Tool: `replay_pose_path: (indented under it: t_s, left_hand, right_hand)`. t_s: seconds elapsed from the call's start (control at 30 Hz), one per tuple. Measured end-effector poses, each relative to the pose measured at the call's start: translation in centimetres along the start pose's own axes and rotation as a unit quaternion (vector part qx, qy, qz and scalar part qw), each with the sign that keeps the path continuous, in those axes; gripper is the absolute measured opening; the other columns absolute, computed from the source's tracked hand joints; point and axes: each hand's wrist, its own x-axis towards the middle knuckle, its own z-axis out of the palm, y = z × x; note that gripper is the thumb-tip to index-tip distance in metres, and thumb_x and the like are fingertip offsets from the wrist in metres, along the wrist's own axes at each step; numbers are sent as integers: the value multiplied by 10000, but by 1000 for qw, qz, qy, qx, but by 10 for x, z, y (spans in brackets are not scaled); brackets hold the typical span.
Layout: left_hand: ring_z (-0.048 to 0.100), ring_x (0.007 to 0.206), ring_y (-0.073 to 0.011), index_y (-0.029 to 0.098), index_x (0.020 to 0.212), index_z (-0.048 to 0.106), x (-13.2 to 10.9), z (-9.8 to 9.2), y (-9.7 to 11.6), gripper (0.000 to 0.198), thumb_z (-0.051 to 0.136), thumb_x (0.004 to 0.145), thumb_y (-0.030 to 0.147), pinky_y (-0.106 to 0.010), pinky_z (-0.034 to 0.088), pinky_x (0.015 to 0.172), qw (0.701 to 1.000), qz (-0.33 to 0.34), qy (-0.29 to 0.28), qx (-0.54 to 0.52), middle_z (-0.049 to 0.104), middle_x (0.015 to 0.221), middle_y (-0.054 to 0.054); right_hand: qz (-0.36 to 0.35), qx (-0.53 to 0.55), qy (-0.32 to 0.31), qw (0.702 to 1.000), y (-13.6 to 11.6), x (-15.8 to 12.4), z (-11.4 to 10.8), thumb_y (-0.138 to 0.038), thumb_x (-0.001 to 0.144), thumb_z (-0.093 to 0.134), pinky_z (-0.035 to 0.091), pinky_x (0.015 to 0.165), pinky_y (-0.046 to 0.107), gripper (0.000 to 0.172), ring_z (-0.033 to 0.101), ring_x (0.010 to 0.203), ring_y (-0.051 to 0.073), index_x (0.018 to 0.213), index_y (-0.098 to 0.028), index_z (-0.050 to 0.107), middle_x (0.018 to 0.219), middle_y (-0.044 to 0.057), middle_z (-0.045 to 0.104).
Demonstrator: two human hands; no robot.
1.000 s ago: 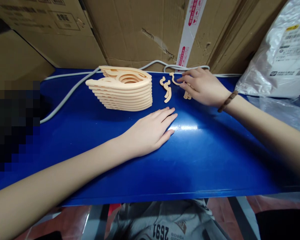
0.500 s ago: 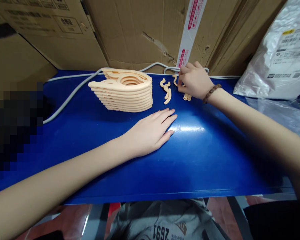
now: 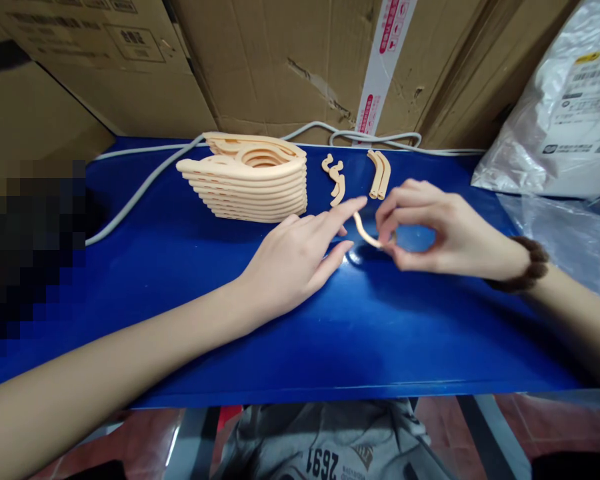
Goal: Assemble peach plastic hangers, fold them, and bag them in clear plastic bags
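Observation:
My right hand [image 3: 445, 233] pinches a small curved peach plastic piece [image 3: 364, 232] just above the blue table [image 3: 300, 333]. My left hand [image 3: 295, 257] lies beside it with fingers stretched out, the index fingertip touching the far end of that piece. Behind my hands, a stack of peach plastic hanger-shaped parts [image 3: 250, 177] stands on the table. To its right lie a few small hooked pieces [image 3: 335, 180] and a pair of curved strips [image 3: 379, 173].
Large cardboard boxes [image 3: 280, 60] wall off the back of the table. A grey cable [image 3: 145, 183] runs along the back edge and off to the left. A white plastic bag [image 3: 560, 113] lies at the right. The table's front edge is near my lap.
My right hand has come back from the far pile toward the middle with a curved piece in its fingers. My left hand has lifted its index finger to meet the piece.

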Motion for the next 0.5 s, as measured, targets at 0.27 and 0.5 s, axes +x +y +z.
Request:
replay_pose_path:
  t_s: [0.27,0.5]
  left_hand:
    - [662,925,-182,183,1193,673,1,-5,-4,324,393,1103,318,-289,466,782,996,44,-56,58,696,1099,-47]
    - [601,690,-115,165,960,639,4,-5,-7,232,582,1033,378,-217,389,617,998,29,-62,-5,672,882,10]
  right_hand:
    - [21,161,-96,982,-2,-12,-6,-209,830,698,479,850,332,32,632,901,178,812,-234,707,987,18,687]
    - [89,89,54,991,9,-17,-1,-418,902,707,495,907,391,194,631,987,240,998,-253,745,1065,70,667]
